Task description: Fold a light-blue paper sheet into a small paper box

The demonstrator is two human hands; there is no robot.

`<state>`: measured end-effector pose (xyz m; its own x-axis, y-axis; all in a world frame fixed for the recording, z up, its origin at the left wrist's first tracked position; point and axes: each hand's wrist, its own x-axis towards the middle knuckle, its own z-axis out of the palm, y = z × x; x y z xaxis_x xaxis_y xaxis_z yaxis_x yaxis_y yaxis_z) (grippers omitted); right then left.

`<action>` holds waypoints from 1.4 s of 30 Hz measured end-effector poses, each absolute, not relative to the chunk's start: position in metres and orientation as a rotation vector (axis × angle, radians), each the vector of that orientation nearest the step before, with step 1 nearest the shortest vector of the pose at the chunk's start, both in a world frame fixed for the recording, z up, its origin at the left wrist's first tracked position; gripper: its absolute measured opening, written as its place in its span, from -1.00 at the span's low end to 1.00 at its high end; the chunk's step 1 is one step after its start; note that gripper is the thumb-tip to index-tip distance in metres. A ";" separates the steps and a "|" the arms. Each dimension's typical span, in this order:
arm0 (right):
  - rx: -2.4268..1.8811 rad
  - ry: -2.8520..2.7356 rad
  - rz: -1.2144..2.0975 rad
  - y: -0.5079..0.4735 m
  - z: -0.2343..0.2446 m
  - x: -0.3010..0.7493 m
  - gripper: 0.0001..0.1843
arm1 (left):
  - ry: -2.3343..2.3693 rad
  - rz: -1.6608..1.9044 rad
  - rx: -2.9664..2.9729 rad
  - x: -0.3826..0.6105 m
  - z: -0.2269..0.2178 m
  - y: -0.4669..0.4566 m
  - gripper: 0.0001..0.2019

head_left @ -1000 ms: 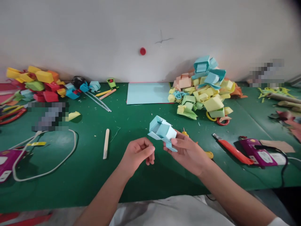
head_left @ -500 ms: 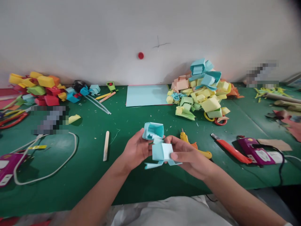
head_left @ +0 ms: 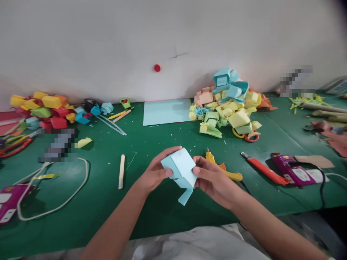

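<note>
Blue folded paper (head_left: 181, 162) is held up between my hands, above the green table (head_left: 151, 220). My left hand (head_left: 155, 174) pinches its left side, thumb on the near face; my right hand (head_left: 215, 180) pinches its right edge. The yellow glue gun (head_left: 212, 157) (partly hidden) lies just beyond my right fingers.

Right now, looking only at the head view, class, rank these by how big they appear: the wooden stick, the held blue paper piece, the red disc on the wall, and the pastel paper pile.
Largest to smallest:
1. Pastel paper pile
2. Blue paper piece
3. Wooden stick
4. Red disc
</note>
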<state>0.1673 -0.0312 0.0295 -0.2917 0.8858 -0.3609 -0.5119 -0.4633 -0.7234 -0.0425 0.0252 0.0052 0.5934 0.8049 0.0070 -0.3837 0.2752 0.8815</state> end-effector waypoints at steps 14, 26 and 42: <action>-0.883 -0.541 1.695 -0.035 0.020 0.146 -0.64 | 0.695 1.022 1.751 -0.049 0.007 0.020 -0.34; -1.113 -1.118 1.248 -0.038 -0.007 0.151 -0.54 | 0.739 0.765 1.872 -0.058 0.010 0.024 -0.31; -1.338 -1.863 0.693 -0.033 -0.003 0.168 -0.31 | 0.913 0.645 2.009 -0.039 0.006 0.009 -0.43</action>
<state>0.1681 -0.0326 -0.0031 -0.1939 0.9494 0.2470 0.5572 0.3138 -0.7688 -0.0386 0.0095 0.0058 0.6064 0.7873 0.1119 0.3688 -0.4031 0.8376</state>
